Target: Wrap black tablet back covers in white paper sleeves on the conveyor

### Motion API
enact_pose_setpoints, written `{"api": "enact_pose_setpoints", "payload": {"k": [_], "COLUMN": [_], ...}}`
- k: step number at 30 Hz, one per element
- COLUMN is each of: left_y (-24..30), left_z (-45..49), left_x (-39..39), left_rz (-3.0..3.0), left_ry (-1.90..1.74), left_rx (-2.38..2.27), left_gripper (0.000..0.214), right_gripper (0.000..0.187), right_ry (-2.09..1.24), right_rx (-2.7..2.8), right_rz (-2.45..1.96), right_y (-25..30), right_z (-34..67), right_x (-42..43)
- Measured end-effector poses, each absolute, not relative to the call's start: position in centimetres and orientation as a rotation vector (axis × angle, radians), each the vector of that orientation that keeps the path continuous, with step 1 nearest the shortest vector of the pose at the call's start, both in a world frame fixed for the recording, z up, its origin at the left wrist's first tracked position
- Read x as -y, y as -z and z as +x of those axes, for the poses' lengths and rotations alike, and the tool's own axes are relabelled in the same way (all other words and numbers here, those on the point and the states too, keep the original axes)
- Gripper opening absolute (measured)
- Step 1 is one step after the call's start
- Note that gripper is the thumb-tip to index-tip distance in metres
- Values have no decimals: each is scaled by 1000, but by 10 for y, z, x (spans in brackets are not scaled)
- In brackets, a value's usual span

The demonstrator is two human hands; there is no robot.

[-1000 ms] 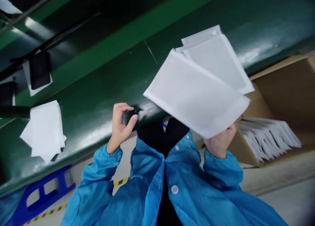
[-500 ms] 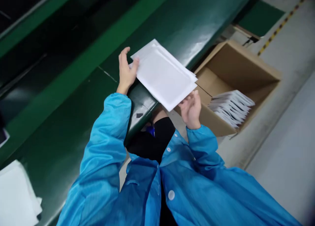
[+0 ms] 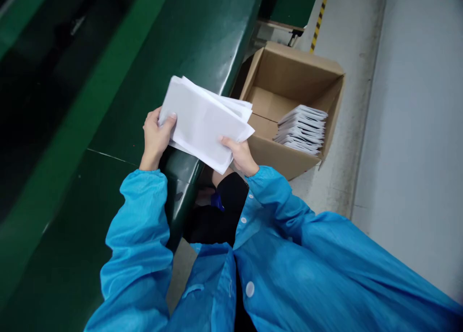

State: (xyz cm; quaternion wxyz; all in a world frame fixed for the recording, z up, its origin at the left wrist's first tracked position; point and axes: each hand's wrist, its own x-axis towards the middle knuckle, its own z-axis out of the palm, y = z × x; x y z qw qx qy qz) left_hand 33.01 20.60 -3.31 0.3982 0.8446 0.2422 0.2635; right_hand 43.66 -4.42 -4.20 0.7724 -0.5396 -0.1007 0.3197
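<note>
Between my two hands is a small stack of white padded envelopes [image 3: 204, 122], fanned a little at the far right corner and held over the edge of the green work surface. My left hand [image 3: 156, 131] grips the stack's left end, thumb on top and fingers beneath. At the lower right corner my right hand [image 3: 241, 153] pinches it, with the thumb on the upper face and the other fingers hidden below. To the right, an open cardboard box [image 3: 289, 164] holds a pile of similar white envelopes [image 3: 302, 129].
The green surface [image 3: 119, 197] runs diagonally along my left, with a raised green strip [image 3: 90, 100] behind it. The box stands on the grey floor [image 3: 336, 187] by its edge. Past the box are a green-topped stand [image 3: 294, 5] and yellow-black floor tape [image 3: 320, 18].
My right hand has closed its thumb over the stack's corner. The envelopes are tilted and fanned differently. The view has swung right, so the white pile at lower left is out of sight.
</note>
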Motion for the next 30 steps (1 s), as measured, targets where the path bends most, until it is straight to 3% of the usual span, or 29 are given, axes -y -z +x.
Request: {"api": "enact_pose_setpoints", "payload": {"k": [4, 10, 14, 18, 23, 26, 30], "left_y": [27, 22, 20, 23, 28, 28, 21], "left_z": [319, 279, 266, 263, 267, 274, 286], "left_x": [-195, -192, -191, -193, -161, -124, -94], "left_rz": [1935, 1921, 2093, 2167, 2114, 2222, 2558], "left_ry": [-802, -905, -881, -843, -889, -713, -433], "left_rx": [-594, -706, -691, -674, -739, -661, -478], "left_gripper": [78, 105, 110, 104, 82, 64, 65], "right_gripper": [76, 81, 90, 94, 74, 66, 57], "right_ry": [-566, -536, -488, -487, -576, -515, -224], "right_rx": [588, 1121, 1199, 1169, 1061, 767, 337], "right_rz": [-1318, -1293, -1241, -1163, -1174, -1380, -1593], "right_y": [30, 22, 24, 32, 33, 21, 8], "right_z": [461, 496, 495, 488, 502, 523, 580], "right_x": [40, 6, -1, -5, 14, 60, 144]}}
